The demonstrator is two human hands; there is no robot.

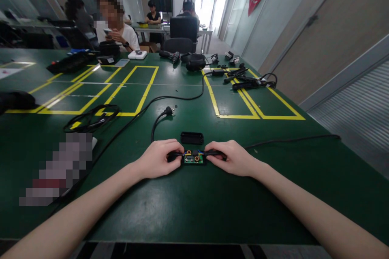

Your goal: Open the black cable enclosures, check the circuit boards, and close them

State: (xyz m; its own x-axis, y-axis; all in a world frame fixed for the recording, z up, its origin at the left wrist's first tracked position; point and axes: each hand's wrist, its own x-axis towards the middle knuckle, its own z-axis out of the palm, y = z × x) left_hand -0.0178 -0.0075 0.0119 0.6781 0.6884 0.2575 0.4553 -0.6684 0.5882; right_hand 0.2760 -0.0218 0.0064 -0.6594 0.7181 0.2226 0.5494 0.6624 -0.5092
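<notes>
A small green circuit board with copper coils sits in a black casing on the green table, between my two hands. My left hand pinches the black power cable where it enters the board's left end. On the other side, my right hand is closed on the black cable at the right end. Thin blue and yellow wires run from both cables to the board. Just behind it lies a black plastic casing half, its hollow side up. A plug rests to the left, on a curved cable.
A blurred-out pale object and a coiled cable lie left. Across the table are yellow tape outlines, a power drill, adapters and tangled cables. A person in white sits opposite.
</notes>
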